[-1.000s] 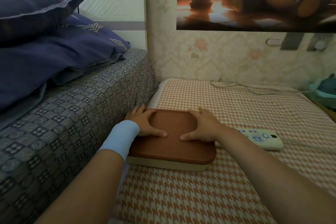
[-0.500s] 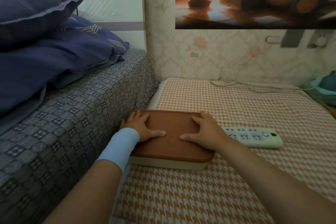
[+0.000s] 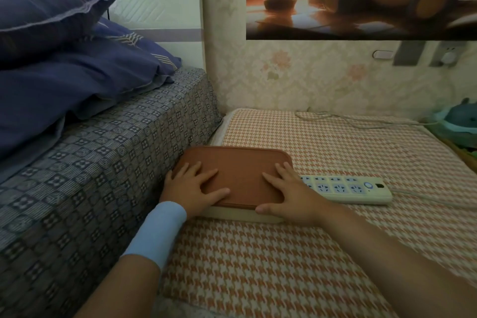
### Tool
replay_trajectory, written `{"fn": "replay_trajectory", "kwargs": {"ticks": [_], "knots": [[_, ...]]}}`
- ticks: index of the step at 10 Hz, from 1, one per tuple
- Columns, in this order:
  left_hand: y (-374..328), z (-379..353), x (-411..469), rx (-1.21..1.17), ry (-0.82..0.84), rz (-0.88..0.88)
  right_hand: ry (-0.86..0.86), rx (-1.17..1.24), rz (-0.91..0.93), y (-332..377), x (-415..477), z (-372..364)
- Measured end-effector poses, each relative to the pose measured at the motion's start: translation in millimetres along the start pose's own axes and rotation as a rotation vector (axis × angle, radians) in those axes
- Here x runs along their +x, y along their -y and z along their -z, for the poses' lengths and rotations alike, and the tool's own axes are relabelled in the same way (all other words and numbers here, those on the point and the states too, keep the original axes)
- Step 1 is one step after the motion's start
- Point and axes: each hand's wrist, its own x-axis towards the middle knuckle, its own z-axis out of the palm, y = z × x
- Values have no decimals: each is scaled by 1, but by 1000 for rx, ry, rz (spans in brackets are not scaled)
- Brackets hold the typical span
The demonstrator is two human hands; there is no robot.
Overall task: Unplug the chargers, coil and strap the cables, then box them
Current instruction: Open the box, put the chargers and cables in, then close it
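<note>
A flat cream box with a brown lid [image 3: 240, 170] lies on the houndstooth cloth, pushed against the bed's side. My left hand [image 3: 192, 186] rests flat on the lid's left part, fingers spread. My right hand [image 3: 286, 193] lies flat on the lid's right front corner, thumb along the front edge. A white power strip [image 3: 348, 188] sits just right of the box with nothing plugged in; its cable [image 3: 423, 195] runs off right. No chargers or coiled cables show; the box is closed.
The bed [image 3: 90, 175] with a patterned sheet and blue pillows [image 3: 64, 59] rises on the left. A thin white cable [image 3: 348, 121] lies along the wall at the back. A teal soft toy [image 3: 459, 119] sits at the right edge. Wall sockets [image 3: 447, 55] are above.
Both hands have slid toward me along the lid, from its middle to its front part. The box stays put.
</note>
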Motion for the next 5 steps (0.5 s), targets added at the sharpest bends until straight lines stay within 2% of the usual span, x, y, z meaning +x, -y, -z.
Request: {"fn": "replay_trajectory", "kwargs": {"ticks": [2,4,5], "knots": [[-10,4,37,-94,-82,-34,-154,14,-32,-14,27,0],[-21,9,37,-85,-70,2,-161,-59,-52,-15,26,3],[-28,16,28,-191,-79,-18,-203,12,-54,-10,17,12]]}}
